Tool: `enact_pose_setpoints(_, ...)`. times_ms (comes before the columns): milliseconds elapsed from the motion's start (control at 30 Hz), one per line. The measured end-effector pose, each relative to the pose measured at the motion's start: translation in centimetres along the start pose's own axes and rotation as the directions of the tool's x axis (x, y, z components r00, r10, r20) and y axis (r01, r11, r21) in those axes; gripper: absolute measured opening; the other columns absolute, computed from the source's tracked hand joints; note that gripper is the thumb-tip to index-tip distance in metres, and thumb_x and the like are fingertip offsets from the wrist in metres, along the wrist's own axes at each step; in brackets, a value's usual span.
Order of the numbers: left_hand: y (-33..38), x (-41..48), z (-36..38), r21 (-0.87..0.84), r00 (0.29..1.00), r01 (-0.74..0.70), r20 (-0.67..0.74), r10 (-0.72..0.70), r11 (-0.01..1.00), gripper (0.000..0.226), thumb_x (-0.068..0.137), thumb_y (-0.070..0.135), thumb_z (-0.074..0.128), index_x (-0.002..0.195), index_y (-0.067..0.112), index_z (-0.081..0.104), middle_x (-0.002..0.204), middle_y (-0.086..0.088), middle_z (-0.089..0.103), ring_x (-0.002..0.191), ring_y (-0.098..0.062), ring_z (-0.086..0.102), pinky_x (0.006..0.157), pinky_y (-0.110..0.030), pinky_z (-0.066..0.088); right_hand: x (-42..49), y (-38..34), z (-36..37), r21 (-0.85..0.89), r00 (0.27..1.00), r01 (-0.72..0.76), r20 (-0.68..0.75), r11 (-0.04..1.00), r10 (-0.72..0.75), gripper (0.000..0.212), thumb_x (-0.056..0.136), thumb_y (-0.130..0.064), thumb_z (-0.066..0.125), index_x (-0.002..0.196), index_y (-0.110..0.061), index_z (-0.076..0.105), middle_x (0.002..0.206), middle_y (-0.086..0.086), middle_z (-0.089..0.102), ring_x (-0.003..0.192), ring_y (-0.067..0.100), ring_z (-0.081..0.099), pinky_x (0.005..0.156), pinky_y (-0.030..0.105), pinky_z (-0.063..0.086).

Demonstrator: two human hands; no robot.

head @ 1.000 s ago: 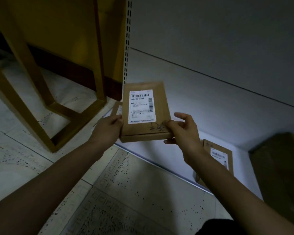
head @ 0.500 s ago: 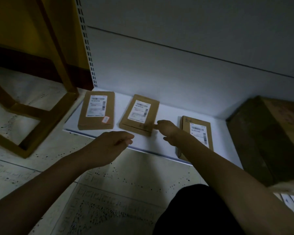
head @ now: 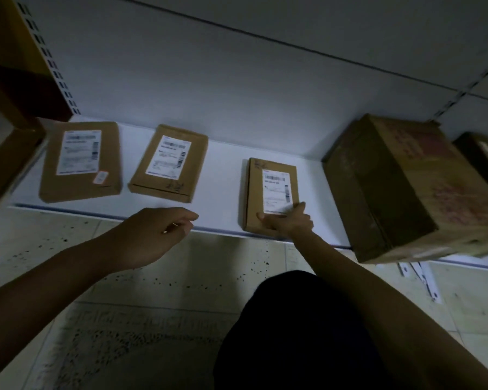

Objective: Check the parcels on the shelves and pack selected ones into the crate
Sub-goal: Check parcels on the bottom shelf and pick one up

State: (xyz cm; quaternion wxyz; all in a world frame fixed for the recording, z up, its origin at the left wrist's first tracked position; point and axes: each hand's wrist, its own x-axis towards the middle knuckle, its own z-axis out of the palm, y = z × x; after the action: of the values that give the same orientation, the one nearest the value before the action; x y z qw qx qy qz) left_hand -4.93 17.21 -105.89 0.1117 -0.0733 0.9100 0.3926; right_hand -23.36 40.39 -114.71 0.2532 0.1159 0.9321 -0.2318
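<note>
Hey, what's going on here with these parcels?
A person works at a low white shelf, checking parcels. Their right hand rests on the near end of the right-hand parcel. Their left hand hovers empty by the shelf's front edge. Two more labelled parcels lie to the left, a big cardboard box to the right.

No word or number can be read; all the print is blurred. The left parcel [head: 74, 188] carries a white shipping label [head: 78, 152] with barcode stripes and a small reddish sticker [head: 100, 177]. The middle parcel [head: 152, 182] has a white barcode label [head: 169, 159] and a dark handwritten scrawl [head: 175, 187] near its front edge. The right parcel [head: 255, 192] bears a white address label [head: 276, 190] with barcodes, and pen marks [head: 261, 164] at its far corner. The big cardboard box [head: 378, 192] shows faded red print [head: 445, 192] on top.
</note>
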Motion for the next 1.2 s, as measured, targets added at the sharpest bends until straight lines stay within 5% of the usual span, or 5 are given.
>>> enact_pose_setpoints(300, -0.1, 0.2, -0.8, -0.002, 0.999, 0.029, -0.031, -0.029, 1.0, 0.033, 0.096, 0.029, 0.049, 0.129, 0.03, 0.054, 0.123, 0.006, 0.062, 0.108, -0.01, 0.058, 0.088, -0.026, 0.043, -0.1, -0.8, 0.4, 0.157, 0.996, -0.089, 0.022, 0.984, 0.087, 0.102, 0.055, -0.057, 0.085, 0.131, -0.009, 0.037, 0.128, 0.012, 0.05, 0.119, 0.032, 0.05, 0.098, 0.044, 0.046)
enact_pose_setpoints(533, 0.8, 0.0, -2.3, -0.06, 0.988, 0.081, -0.127, -0.088, 0.995, 0.04, 0.097, 0.021, 0.05, 0.137, 0.019, 0.047, 0.136, -0.001, 0.054, 0.118, -0.016, 0.053, 0.093, -0.026, 0.038, -2.8, -3.7, -1.5, 0.821, 0.981, 0.003, 0.108, 0.571, -0.159, 0.042, 0.089, -0.024, 0.066, 0.124, -0.003, 0.055, 0.116, 0.015, 0.067, 0.102, 0.032, 0.066, 0.081, 0.041, 0.057)
enact_pose_setpoints(767, 1.5, -1.1, -4.9, -0.579, 0.908, -0.005, -0.344, -0.239, 0.815, 0.045, 0.09, 0.032, 0.059, 0.132, 0.028, 0.042, 0.099, 0.023, 0.059, 0.089, 0.006, 0.056, 0.076, -0.014, 0.044, -10.5, -13.6, -4.6, 0.855, 0.747, 0.169, 0.213, 0.49, -0.63, 0.031, 0.092, -0.027, 0.06, 0.12, -0.016, 0.052, 0.114, 0.004, 0.071, 0.107, 0.025, 0.066, 0.089, 0.043, 0.054)
enact_pose_setpoints(933, -0.1, -2.7, -7.3, -0.828, 0.878, -0.13, -0.351, -0.324, 0.545, 0.025, 0.092, 0.013, 0.06, 0.114, 0.024, 0.053, 0.107, -0.001, 0.068, 0.092, -0.016, 0.069, 0.07, -0.025, 0.057, -13.6, -18.8, -2.6, 0.798, 0.72, 0.382, 0.059, 0.466, -0.691, 0.026, 0.092, -0.028, 0.061, 0.115, -0.016, 0.059, 0.108, 0.002, 0.072, 0.098, 0.02, 0.068, 0.074, 0.034, 0.055)
enact_pose_setpoints(1200, -3.9, -5.0, -7.5, -0.788, 0.831, -0.05, -0.374, -0.413, 0.613, 0.032, 0.089, 0.008, 0.061, 0.12, 0.008, 0.051, 0.118, -0.014, 0.063, 0.104, -0.028, 0.064, 0.071, -0.021, 0.057, -13.7, -17.6, 2.5, 0.748, 0.699, 0.342, 0.202, 0.568, -0.686, 0.027, 0.099, -0.023, 0.048, 0.124, -0.019, 0.059, 0.115, 0.002, 0.068, 0.106, 0.019, 0.063, 0.084, 0.03, 0.054)
